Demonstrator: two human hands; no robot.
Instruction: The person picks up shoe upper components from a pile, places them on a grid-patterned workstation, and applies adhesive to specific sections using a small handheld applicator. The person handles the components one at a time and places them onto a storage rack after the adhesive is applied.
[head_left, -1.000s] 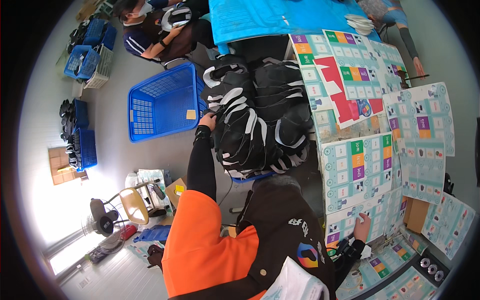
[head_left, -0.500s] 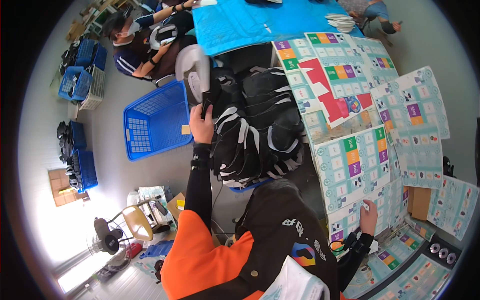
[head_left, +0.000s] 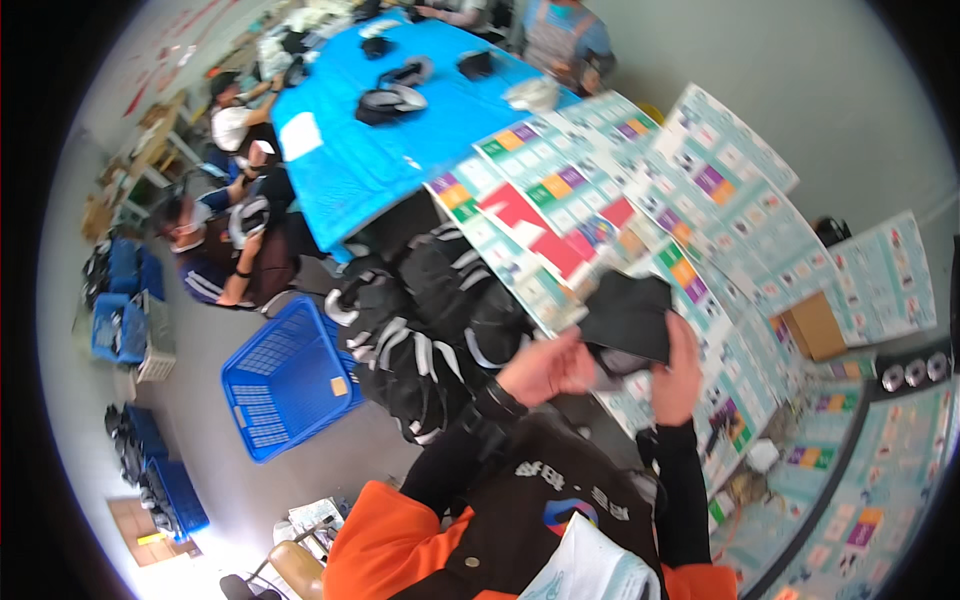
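A black fabric piece, by its shape a cap, is held up in front of me over the edge of the paper-covered table. Some grey shows on its lower side. My left hand pinches it at the left lower edge. On the other side my right hand grips it, thumb and fingers along its right edge. Whether anything else is in my right hand is hidden. Left of the table stands a big pile of black caps with pale grey edges, close to my left forearm.
A blue plastic basket is on the floor left of the pile. Beyond lies a blue-covered table with several black pieces. Co-workers sit along its left side, and a person is at its far right. Printed sheets cover my table and its side.
My left hand has brought a cap from above the pile rightward to the table. My right hand has risen from the sheets to grip it. The view has turned right.
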